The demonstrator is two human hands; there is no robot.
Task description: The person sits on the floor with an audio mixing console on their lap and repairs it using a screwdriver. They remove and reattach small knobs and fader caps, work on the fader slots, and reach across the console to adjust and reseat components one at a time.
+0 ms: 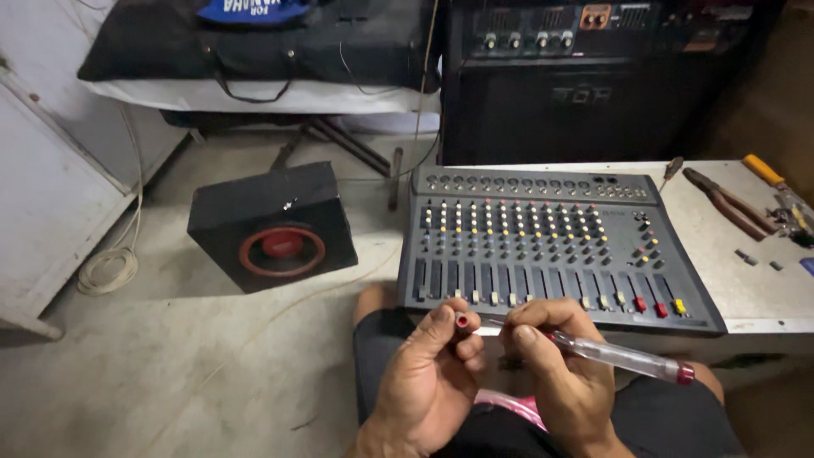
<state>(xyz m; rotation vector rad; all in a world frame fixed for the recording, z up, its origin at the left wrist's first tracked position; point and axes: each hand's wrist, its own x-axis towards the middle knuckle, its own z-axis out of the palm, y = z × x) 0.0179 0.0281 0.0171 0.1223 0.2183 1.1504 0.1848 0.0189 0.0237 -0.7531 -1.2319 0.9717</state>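
Observation:
My left hand (428,369) pinches a small red-capped part (462,321) between thumb and fingers, just below the front edge of a grey audio mixer (543,246). My right hand (564,373) holds a screwdriver with a clear handle (623,356), red end pointing right, its metal tip touching the small part. Both hands hover over my lap, in front of the mixer's row of faders. The mixer lies on a white table (746,288).
Pliers (729,203), a yellow-handled tool (766,172) and small screws lie on the table to the right. A black speaker box with a red ring (275,229) sits on the concrete floor at left. A large black amplifier (585,76) stands behind.

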